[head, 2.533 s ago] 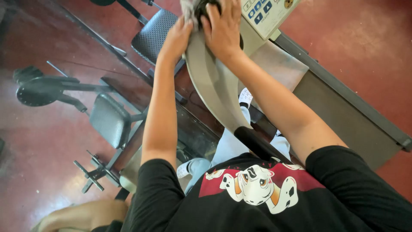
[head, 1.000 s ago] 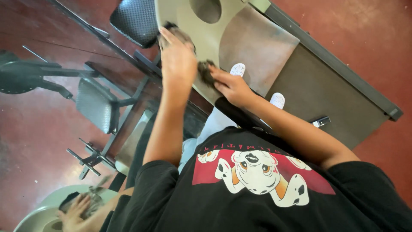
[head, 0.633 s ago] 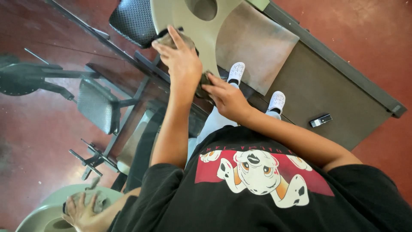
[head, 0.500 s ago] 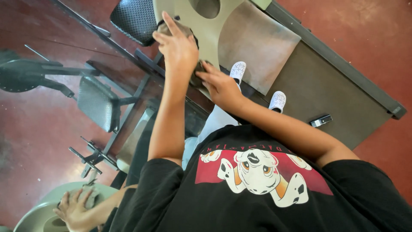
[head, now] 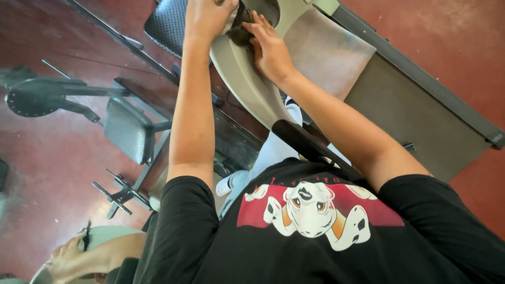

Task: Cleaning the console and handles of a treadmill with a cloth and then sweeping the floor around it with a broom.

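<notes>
Rag (head: 241,29), dark and crumpled, sits bunched at the top of the frame, pressed onto the grey-beige curved machine panel (head: 247,87) near the panel's round opening. Looks grimy, brown-black, soft w/ no clear shape; most of it is covered by the hands, so only a small wad shows between them.

Left hand (head: 208,16) is closed down over the rag's left side, fingers curled; top of the hand is cut off by the frame edge, so can't tell how tight the grip is. Right hand (head: 268,47) lies flatter, fingers spread and bent onto the rag's right side, palm against the panel. Both forearms reach up from the bottom of the frame, approx. meeting at the rag.

Panel curves down toward a black handlebar (head: 307,144) just above the person's black t-shirt (head: 315,231), which has a red band and a cartoon dog print. Right of the panel: a worn tan flat board (head: 329,50) and a darker belt-like deck (head: 421,121) w/ a grey side rail. Left side: red floor (head: 47,173), a padded bench seat (head: 129,129) on a metal frame, and a second padded seat (head: 168,26) at top. Bottom-left corner: another person's hand (head: 71,257) on a pale round object.
</notes>
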